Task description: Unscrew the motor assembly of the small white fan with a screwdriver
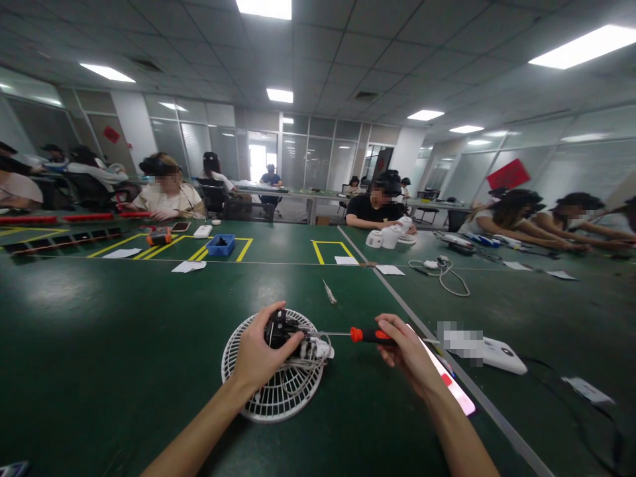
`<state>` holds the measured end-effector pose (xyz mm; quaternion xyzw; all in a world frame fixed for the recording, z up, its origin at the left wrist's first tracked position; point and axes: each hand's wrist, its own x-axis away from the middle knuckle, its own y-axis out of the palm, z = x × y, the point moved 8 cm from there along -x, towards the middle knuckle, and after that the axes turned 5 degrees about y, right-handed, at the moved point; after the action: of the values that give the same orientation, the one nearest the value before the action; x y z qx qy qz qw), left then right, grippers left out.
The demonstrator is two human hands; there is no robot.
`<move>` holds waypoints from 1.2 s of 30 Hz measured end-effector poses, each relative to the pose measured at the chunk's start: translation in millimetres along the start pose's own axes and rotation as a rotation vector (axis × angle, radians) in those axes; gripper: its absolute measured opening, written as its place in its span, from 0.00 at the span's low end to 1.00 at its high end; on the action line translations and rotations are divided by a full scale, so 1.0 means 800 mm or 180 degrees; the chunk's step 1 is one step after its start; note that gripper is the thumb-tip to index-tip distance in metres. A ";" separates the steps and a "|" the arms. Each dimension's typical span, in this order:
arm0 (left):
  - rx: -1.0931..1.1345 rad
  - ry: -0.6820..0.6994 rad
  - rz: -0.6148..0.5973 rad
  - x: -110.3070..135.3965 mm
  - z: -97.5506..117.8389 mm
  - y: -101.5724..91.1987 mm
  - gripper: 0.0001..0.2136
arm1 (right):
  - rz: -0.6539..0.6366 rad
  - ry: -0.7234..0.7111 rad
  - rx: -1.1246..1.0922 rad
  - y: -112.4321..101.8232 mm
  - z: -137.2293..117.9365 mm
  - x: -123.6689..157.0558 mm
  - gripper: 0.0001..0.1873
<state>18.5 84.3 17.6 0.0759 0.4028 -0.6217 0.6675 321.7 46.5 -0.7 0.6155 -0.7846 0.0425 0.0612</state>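
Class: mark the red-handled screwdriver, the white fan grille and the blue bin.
red-handled screwdriver [366, 335]: head view, on its red handle.
white fan grille [284, 397]: head view, on the lower wires.
blue bin [220, 250]: head view, on the front wall.

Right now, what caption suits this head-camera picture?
Left hand steadies a black motor on a white fan grille while the right hand holds a red-handled screwdriver to it.

head camera looks forward and down, close over the table [99, 344].

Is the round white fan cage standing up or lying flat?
Lying flat. The fan cage rests face-up on the green table; the left hand grips the motor on it.
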 end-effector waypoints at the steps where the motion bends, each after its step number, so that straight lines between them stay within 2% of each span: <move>1: -0.0008 0.0009 0.0001 0.000 0.001 0.000 0.25 | -0.0052 -0.0009 -0.0148 0.000 -0.002 0.002 0.25; 8: -0.0024 0.0064 0.0012 0.000 0.001 0.000 0.26 | -0.0238 -0.0216 -0.0799 -0.002 -0.012 0.007 0.27; 16: -0.0037 0.0020 0.0055 0.001 -0.001 0.000 0.26 | -0.0023 0.0232 0.0037 -0.002 0.011 -0.005 0.24; 20: -0.0060 0.0017 0.0050 0.001 -0.001 -0.001 0.26 | -0.0160 0.0187 -0.0348 -0.003 0.006 0.000 0.21; 26: -0.0004 -0.0016 0.0014 0.001 -0.003 0.001 0.26 | -0.0452 -0.0028 -0.0964 0.000 -0.006 0.008 0.27; 29: 0.0017 -0.0032 0.0012 0.001 -0.004 0.002 0.26 | -0.0437 -0.0061 -0.0747 0.003 -0.007 0.009 0.24; 34: 0.0004 -0.0055 0.0082 0.000 -0.006 -0.002 0.26 | -0.0365 0.0353 -0.0073 0.006 0.011 0.005 0.27; 36: -0.0001 -0.0038 0.0085 0.001 -0.005 -0.002 0.26 | -0.0340 0.0338 0.0020 0.003 0.012 0.002 0.25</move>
<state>15.0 85.9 15.2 0.0774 0.3978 -0.6132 0.6781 318.3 44.0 -10.2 0.6535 -0.7462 0.0743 0.1031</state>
